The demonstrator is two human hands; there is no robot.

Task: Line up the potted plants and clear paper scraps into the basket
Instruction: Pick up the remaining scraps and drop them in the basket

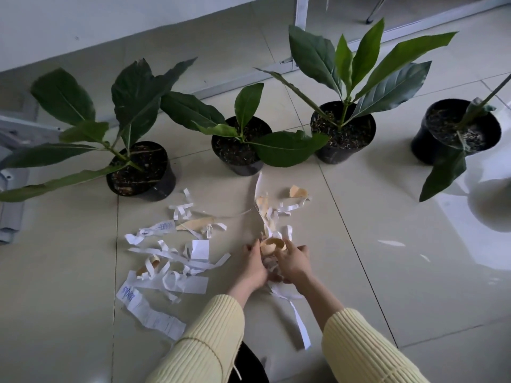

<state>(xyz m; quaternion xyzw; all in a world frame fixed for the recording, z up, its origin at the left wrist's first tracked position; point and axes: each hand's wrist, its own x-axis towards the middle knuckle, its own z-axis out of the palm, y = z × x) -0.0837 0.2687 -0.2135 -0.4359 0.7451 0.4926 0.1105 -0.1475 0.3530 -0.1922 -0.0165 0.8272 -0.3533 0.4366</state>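
Observation:
Several potted plants in black pots stand in a rough row on the tiled floor: one at the left [141, 172], one in the middle [240, 146], one right of it [343, 134] and one at the far right [459, 131]. White and tan paper scraps [171, 261] lie scattered in front of them. My left hand [253, 265] and my right hand [291, 261] press together around a bunch of scraps [272, 246], with strips hanging below. A dark object [250, 363], perhaps the basket, shows between my sleeves at the bottom edge.
A wall base and metal frame legs [301, 12] run behind the plants. A grey metal piece [11, 150] lies at the left edge. Two small scraps [391, 242] rest on the glossy tiles to the right.

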